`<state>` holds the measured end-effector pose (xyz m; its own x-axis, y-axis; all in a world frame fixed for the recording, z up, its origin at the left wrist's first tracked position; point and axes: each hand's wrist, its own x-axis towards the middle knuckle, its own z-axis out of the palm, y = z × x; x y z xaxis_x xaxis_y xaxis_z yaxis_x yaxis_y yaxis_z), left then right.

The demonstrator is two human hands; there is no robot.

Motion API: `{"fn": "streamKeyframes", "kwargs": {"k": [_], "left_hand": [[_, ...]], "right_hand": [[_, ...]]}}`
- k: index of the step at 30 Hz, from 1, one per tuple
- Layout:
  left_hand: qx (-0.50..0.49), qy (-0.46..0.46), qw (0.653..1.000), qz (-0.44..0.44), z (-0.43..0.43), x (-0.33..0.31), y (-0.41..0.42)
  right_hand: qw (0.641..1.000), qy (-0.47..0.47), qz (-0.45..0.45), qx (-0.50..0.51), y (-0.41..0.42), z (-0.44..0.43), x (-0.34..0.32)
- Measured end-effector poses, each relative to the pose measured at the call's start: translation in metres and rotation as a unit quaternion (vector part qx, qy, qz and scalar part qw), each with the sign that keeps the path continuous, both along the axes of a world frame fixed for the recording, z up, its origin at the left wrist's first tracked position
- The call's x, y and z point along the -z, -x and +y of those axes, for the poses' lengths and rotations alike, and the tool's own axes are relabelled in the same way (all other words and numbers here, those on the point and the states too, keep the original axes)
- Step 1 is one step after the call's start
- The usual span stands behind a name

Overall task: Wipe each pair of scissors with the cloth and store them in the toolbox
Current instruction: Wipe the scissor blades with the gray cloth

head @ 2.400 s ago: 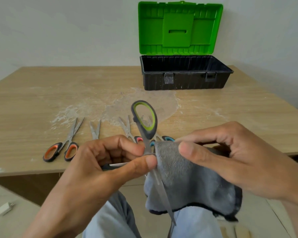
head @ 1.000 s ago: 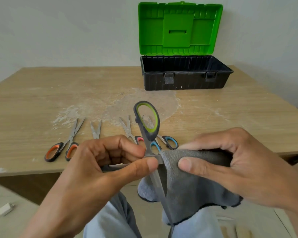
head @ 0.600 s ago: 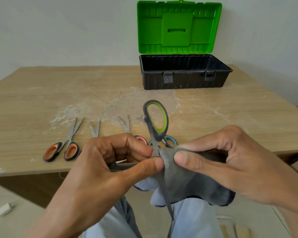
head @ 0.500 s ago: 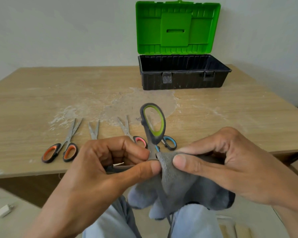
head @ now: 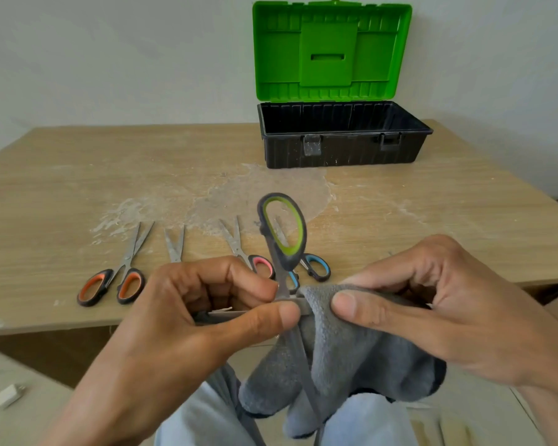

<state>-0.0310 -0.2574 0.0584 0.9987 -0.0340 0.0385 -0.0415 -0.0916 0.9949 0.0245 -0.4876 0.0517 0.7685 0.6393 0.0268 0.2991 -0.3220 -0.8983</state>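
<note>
Your left hand [head: 187,317] has the green-handled scissors [head: 282,230] pinched at the pivot, thumb and forefinger clamped on the metal, in the air just off the near edge of the surface [head: 432,214]. The pair is spread open. Its green loop stands up, one blade hangs down in front of the cloth [head: 345,355], and the other metal arm lies crosswise, running from under your left thumb to the right into a fold of that cloth. Your right hand [head: 432,310] grips the fold, its fingers [head: 361,312] curled round the grey fabric just beside your left thumb. The blade inside the fold is hidden.

As I judge it, the stroke turns on that crosswise axis. The covered blade points right, away from your left hand, so draw the cloth rightward along it toward the tip with your right hand. Mind the hanging blade above your lap.

The toolbox [head: 342,152] stands open at the far side of the surface, ahead and somewhat right, well apart from both hands. The orange-handled scissors [head: 110,284], pink-handled scissors [head: 261,263] and blue-handled scissors [head: 318,267] lie on the surface beyond your hands, blades pointing away
</note>
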Motion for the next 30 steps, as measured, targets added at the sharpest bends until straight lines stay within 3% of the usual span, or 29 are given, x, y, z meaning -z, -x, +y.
{"fn": "streamKeyframes", "kwargs": {"k": [13,20,30], "left_hand": [[0.002,0.060,0.997,0.050,0.013,0.007,-0.001],[0.011,-0.013,1.000,-0.003,-0.003,0.003,0.000],[-0.024,0.002,1.000,0.005,0.005,0.002,0.001]], "right_hand": [[0.994,-0.089,0.062,-0.004,-0.003,-0.017,-0.001],[0.997,0.015,-0.065,0.042,0.007,0.005,0.003],[0.998,-0.029,-0.031,0.048,-0.002,-0.010,-0.003]]}}
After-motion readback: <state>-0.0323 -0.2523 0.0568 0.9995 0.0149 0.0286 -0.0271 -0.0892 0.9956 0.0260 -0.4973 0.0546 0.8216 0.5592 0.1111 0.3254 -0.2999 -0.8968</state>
